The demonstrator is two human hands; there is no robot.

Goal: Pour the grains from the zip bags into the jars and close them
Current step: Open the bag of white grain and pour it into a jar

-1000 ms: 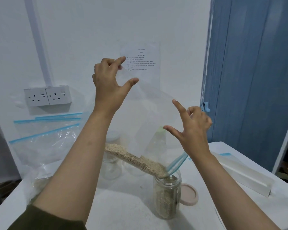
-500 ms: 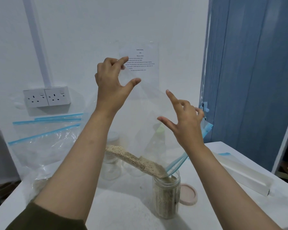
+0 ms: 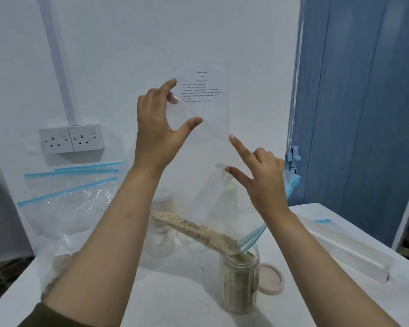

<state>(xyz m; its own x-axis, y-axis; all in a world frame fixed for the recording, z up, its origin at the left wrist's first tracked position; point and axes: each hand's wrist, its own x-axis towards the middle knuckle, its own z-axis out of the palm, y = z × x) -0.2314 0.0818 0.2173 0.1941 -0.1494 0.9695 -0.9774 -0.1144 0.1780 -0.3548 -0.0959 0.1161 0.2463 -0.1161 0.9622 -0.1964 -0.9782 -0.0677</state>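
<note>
Glossy clear-plastic zip bag — clear jar, matt table.

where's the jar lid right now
In the head view, the round pink plastic lid lies flat on the white table, just right of the grain-filled clear jar.

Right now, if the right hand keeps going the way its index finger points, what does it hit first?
The right hand has its index finger aimed up and left. First in that line is probably the clear zip bag it already holds, then the left hand. Depth between the hands is unclear from the head view.
</note>
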